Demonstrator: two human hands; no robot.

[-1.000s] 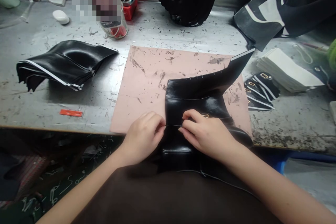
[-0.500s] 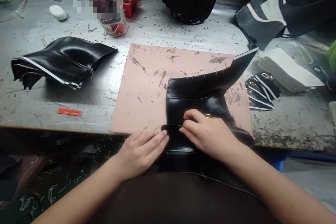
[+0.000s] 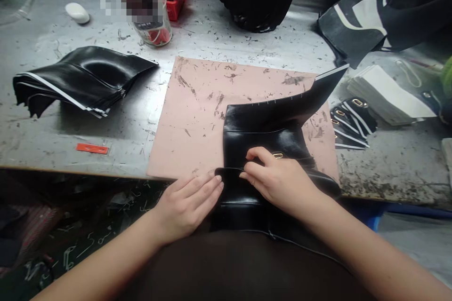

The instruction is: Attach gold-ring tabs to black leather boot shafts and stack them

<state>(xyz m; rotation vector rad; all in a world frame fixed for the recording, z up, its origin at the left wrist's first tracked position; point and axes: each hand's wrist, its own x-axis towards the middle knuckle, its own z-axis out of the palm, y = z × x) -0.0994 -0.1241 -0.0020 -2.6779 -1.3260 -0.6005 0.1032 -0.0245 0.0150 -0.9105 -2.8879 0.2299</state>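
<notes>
The glossy black leather-like panel (image 3: 240, 193) seems light, supple and slippery, best held by its edge (image 3: 230, 168), pinched by the right hand (image 3: 278, 178); whether the left hand (image 3: 187, 202) is closed cannot be told.

Light glares off the table (image 3: 197, 33) and black leather (image 3: 261, 118); the floor (image 3: 116, 197) lies dim.

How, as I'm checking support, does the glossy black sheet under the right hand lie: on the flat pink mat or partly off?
Partly off: the sheet pokes its white-edged corner past the mat.
</notes>
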